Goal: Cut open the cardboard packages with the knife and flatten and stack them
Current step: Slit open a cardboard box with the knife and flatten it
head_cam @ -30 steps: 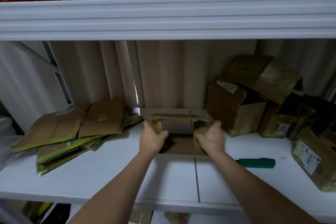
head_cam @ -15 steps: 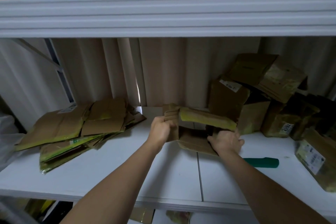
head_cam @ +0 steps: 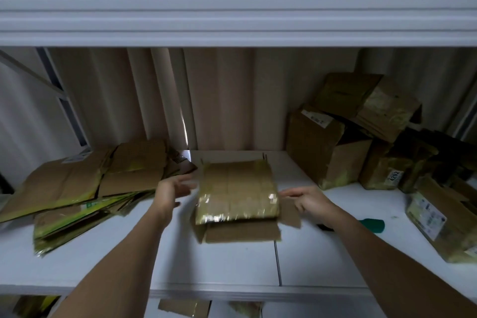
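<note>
Your left hand (head_cam: 171, 190) and right hand (head_cam: 308, 199) hang open, fingers spread and blurred, either side of the flattened box (head_cam: 236, 191) and holding nothing. It lies mid-shelf (head_cam: 232, 263), tape glossy, brown flaps splayed towards you, beside the flat stack (head_cam: 85, 188).

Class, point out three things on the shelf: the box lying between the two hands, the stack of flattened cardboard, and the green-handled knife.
box (head_cam: 236, 188), head view: middle of its taped top face.
stack of flattened cardboard (head_cam: 85, 183), head view: top sheet.
green-handled knife (head_cam: 373, 224), head view: its handle.
</note>
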